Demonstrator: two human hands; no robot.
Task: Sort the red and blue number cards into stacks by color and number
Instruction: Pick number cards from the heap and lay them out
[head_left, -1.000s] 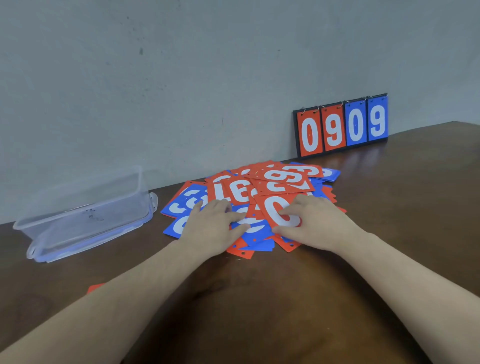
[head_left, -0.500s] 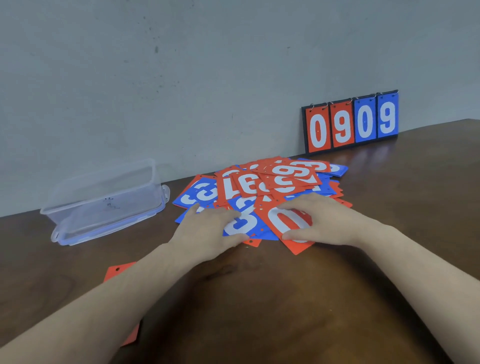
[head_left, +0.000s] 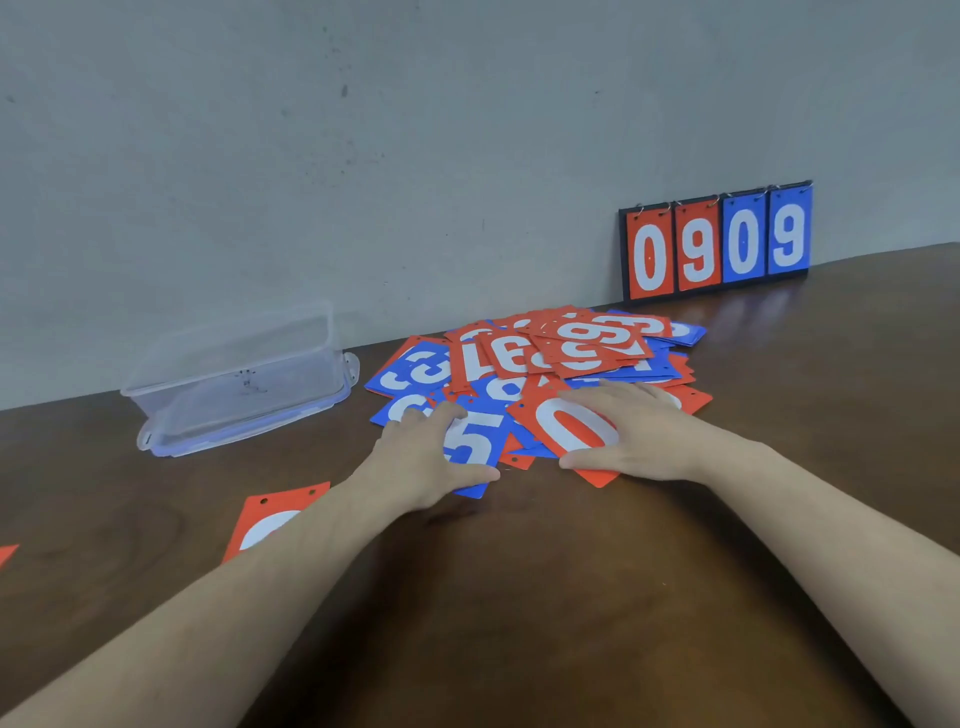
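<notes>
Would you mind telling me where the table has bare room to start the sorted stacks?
The dark wooden table is bare between the forearms, near of the red and blue card pile, and right of it below the black flip scoreboard. Left is crowded: clear plastic container, lone red card.

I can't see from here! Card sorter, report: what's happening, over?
Left hand flat on blue 5 card. Right hand flat on red 0 card. Pile still mixed, one red card set aside. Nothing blocking.
</notes>
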